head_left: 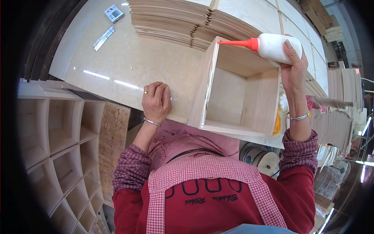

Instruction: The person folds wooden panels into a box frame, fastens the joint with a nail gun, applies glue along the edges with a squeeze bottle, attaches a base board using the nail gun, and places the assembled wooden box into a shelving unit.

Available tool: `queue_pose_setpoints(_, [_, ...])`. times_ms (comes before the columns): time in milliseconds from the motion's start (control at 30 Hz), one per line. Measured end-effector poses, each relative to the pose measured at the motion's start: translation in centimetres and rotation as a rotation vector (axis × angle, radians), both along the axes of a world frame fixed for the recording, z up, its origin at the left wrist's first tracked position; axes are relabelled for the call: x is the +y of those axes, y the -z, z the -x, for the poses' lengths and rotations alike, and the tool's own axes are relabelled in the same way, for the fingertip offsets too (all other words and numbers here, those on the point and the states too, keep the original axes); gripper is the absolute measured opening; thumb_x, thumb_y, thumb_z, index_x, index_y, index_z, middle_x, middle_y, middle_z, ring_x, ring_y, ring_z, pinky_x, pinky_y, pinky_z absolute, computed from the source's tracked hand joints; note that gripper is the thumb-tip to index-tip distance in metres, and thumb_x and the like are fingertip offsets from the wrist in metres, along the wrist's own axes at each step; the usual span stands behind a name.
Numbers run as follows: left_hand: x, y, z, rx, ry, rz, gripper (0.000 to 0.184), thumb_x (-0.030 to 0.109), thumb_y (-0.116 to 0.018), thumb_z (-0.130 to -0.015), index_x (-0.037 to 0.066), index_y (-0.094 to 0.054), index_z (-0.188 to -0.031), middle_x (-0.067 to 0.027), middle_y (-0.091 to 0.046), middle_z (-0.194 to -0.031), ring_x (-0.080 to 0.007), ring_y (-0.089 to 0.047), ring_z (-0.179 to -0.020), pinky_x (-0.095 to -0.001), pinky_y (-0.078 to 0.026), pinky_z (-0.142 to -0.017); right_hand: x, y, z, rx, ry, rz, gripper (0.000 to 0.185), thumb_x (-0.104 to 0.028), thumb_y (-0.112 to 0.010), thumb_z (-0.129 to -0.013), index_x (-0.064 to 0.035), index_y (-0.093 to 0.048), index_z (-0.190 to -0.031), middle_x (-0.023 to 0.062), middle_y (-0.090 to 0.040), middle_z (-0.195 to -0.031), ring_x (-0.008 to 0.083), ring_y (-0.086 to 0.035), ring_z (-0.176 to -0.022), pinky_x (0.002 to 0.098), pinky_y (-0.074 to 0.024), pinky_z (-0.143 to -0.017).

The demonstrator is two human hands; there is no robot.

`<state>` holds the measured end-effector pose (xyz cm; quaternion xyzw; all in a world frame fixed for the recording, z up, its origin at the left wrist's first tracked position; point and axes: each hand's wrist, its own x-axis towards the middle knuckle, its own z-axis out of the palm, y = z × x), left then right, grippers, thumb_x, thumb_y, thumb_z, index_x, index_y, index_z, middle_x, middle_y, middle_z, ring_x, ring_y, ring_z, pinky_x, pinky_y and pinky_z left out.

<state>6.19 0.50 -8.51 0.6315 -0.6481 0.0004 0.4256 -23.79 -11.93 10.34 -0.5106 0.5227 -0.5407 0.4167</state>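
Observation:
My right hand (293, 66) grips a white glue bottle (274, 46) with a red cap and long red nozzle. The nozzle points left, its tip at the far left corner of an open wooden box (243, 130). A white line of glue (210, 80) runs along the box's left rim, from the far corner toward the near one. The box's open side faces up toward me. My left hand (156, 100) rests on the worktable (117, 66) near its front edge, left of the box, fingers curled in and nothing seen in them.
Stacked thin wooden boards (167, 23) stand behind the box. A small white carton (113, 13) and a foil strip (104, 38) lie at the back left. Wooden compartment boxes (64, 156) are piled at the left; a drum (259, 160) sits below the table.

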Motion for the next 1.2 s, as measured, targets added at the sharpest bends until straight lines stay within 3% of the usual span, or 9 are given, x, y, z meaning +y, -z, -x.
queue_pose_setpoints(433, [-0.1, 0.1, -0.3, -0.01, -0.002, -0.011, 0.012, 0.003, -0.064, -0.079, 0.006, -0.065, -0.09, -0.007, -0.061, -0.096, -0.0245, -0.055, -0.078, -0.0322, -0.047, -0.066, 0.1, -0.1, 0.1, 0.002, 0.056, 0.028, 0.043, -0.019, -0.064, -0.089, 0.0006, -0.052, -0.125, 0.0179, -0.054, -0.114, 0.0282, -0.057, -0.104, 0.0316, -0.0533, -0.083])
queue_pose_setpoints(1200, [-0.1, 0.0, -2.2, -0.068, 0.045, -0.051, 0.011, 0.004, -0.062, -0.084, 0.006, -0.064, -0.094, -0.0077, -0.061, -0.097, -0.024, -0.055, -0.083, -0.0322, -0.046, -0.071, 4.0, -0.1, 10.1, -0.026, 0.318, 0.003, 0.049, -0.018, -0.066, -0.087, 0.0039, -0.047, -0.127, 0.0191, -0.054, -0.117, 0.0279, -0.057, -0.105, 0.0334, -0.0533, -0.085])
